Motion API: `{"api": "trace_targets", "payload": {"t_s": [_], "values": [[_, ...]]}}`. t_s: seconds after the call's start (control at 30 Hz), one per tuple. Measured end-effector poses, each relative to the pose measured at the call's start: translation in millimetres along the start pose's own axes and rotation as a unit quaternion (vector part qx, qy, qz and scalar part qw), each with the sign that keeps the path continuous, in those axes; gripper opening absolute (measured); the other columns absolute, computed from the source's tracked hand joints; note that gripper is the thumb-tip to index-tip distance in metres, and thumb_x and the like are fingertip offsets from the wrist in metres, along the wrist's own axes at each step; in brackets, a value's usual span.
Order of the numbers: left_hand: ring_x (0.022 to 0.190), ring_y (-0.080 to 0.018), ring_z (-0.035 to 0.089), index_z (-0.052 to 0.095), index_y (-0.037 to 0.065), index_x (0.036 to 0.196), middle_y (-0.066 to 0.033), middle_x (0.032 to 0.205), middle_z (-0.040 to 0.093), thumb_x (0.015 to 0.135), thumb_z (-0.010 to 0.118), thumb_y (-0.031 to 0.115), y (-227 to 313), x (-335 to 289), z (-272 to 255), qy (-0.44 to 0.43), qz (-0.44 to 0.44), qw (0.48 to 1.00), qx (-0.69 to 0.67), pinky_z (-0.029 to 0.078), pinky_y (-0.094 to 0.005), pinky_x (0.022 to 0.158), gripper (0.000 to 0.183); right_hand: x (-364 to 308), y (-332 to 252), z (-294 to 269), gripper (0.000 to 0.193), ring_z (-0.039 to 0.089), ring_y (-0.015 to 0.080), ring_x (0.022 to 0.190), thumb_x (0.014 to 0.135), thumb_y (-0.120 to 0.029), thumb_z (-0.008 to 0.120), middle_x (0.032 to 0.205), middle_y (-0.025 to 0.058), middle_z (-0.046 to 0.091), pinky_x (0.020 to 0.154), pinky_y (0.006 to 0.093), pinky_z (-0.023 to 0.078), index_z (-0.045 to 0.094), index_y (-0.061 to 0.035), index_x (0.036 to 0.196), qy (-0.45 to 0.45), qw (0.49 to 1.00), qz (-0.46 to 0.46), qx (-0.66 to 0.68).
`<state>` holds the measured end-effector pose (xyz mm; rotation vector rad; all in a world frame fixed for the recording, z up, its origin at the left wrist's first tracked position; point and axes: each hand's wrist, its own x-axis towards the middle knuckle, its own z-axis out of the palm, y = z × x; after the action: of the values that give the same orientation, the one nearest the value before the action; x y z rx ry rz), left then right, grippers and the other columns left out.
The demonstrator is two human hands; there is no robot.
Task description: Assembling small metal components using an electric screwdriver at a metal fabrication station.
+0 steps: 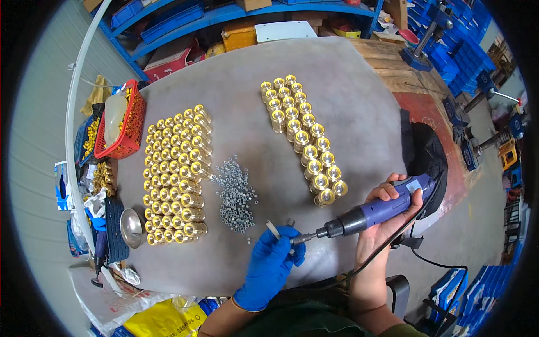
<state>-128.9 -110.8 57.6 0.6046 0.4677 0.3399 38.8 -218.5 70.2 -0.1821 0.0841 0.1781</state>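
My right hand (390,205) is bare and wraps round a purple corded electric screwdriver (368,218) that points left. The tool's narrow metal tip (306,237) reaches the fingers of my left hand (272,264), which wears a blue glove. Those fingers are closed on a small part with a pale rod (273,229) and a grey stub (290,222) sticking out; the glove hides the rest. Left of this hand lies a loose pile of small silvery nuts (236,196). Beyond the tool stand brass fittings (301,137) in a slanting band, open ends up.
A larger block of brass fittings (174,174) stands on the left of the grey table (236,84). Beside it are a metal bowl (131,227) and a red basket (133,126). The tool's black cord (359,268) runs past my right wrist. Blue shelving (208,19) lies beyond.
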Motion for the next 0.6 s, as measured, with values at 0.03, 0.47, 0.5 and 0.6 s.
{"api": "trace_targets", "payload": {"t_s": [0.03,0.47,0.5,0.6], "values": [[0.07,-0.0167,0.051,0.056,0.003,0.105,-0.0077,0.085,0.054,0.091,0.049,0.014,-1,0,0,0.015,-0.01,1.0,-0.012,0.042,-0.0285,0.06,0.019,0,0,-2,0.033,0.051,0.0134,0.062,0.081,-0.029,0.059,0.091,0.0096,0.053,0.058,0.0241,0.046,0.048,-0.0038,0.099,0.0,1.0,-0.001,-0.001],[0.079,-0.013,0.053,0.049,0.003,0.117,-0.0066,0.093,0.057,0.089,0.052,0.012,31,17,7,0.0,-0.168,0.986,-0.007,0.044,-0.0252,0.064,0.03,9,3,-23,0.032,0.053,0.0136,0.065,0.078,-0.026,0.062,0.09,0.0111,0.055,0.061,0.0251,0.049,0.05,-0.0031,0.097,0.043,0.995,0.05,0.073],[0.076,-0.0126,0.053,0.053,0.003,0.112,-0.0057,0.088,0.058,0.088,0.053,0.013,40,23,2,-0.005,-0.162,0.979,0.127,0.045,-0.0245,0.066,0.026,10,2,-24,0.032,0.053,0.0136,0.065,0.078,-0.026,0.062,0.09,0.0114,0.055,0.061,0.0252,0.049,0.05,-0.0028,0.097,0.04,0.995,0.051,0.078],[0.068,-0.0135,0.056,0.064,0.001,0.095,-0.0059,0.075,0.06,0.086,0.057,0.015,62,70,-18,0.01,0.121,0.814,0.568,0.045,-0.0249,0.064,0.018,12,-4,-24,0.032,0.053,0.0137,0.064,0.078,-0.026,0.062,0.091,0.0118,0.055,0.061,0.0254,0.049,0.05,-0.0021,0.097,0.043,0.995,0.041,0.077]]}}
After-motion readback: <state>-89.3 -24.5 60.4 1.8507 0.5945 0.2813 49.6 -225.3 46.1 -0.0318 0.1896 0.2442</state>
